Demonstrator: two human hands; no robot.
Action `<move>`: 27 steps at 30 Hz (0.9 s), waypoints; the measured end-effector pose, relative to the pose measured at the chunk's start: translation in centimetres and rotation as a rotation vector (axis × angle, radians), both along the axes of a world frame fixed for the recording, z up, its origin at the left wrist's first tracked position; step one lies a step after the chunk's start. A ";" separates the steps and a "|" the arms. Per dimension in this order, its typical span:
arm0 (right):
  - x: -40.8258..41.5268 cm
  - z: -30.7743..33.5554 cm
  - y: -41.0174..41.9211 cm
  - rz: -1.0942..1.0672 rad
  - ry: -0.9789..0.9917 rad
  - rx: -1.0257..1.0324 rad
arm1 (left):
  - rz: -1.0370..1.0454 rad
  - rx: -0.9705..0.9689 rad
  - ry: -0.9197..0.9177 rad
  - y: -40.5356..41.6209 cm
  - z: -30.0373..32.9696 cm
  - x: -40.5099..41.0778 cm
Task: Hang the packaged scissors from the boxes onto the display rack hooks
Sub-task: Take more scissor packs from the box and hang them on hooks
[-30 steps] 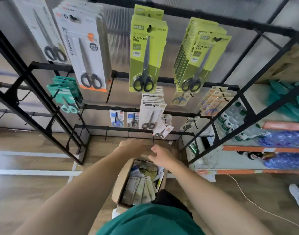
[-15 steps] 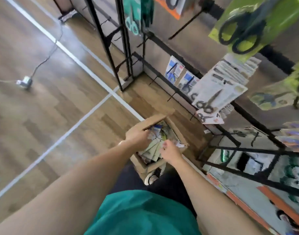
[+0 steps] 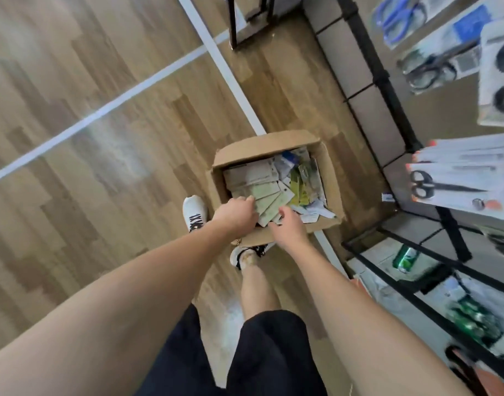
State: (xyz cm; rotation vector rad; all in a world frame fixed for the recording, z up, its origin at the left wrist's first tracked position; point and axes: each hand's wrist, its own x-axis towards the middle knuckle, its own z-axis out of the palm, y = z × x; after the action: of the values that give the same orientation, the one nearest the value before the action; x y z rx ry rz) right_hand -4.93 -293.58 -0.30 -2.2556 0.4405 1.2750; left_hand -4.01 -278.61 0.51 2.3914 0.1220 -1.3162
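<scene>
My left hand (image 3: pixel 236 213) and right hand (image 3: pixel 288 227) both in box (image 3: pixel 273 144), fingers curled onto fanned scissor packs (image 3: pixel 269 200); firm grip unclear. Better pinch one pack near hole, lift straight, then rack (image 3: pixel 388 90) beyond.

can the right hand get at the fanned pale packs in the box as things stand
Probably yes. The right hand is already at the near edge of the open cardboard box, fingertips by the fanned pale packs. No flap covers them; the left hand rests on the same stack.

Bare arms and hands, no sleeves; black shorts (image 3: pixel 245 352); white sneakers (image 3: pixel 194 212) with black lettering on top.
</scene>
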 end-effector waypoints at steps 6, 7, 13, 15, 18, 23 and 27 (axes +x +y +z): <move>-0.3 -9.3 -0.3 -0.071 0.011 -0.023 | -0.048 0.025 -0.028 -0.3 -9.8 -0.6; -0.4 -10.9 -0.2 -0.072 0.014 -0.030 | -0.063 0.033 -0.024 -0.2 -11.4 -0.5; -0.5 -18.5 0.7 -0.053 -0.038 -0.012 | -0.090 0.114 -0.044 1.5 -19.1 0.3; -0.5 -20.1 0.8 -0.034 -0.044 0.008 | -0.046 0.129 -0.048 1.4 -20.8 0.5; -0.5 -22.1 1.0 -0.034 -0.065 0.016 | -0.065 0.125 -0.092 1.0 -22.9 0.8; 1.4 -27.0 1.5 -0.146 -0.130 -0.013 | -0.193 0.080 -0.175 0.1 -27.7 2.3; 3.6 -32.0 2.3 -0.379 -0.211 -0.083 | -0.221 -0.005 -0.315 -1.7 -31.2 5.1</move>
State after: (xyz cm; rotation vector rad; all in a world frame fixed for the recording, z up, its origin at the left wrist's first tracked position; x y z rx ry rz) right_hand -1.33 -291.25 -32.28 -2.2065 0.8077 0.8327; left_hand 1.11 -280.28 -30.67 2.6313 -0.2403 -1.0060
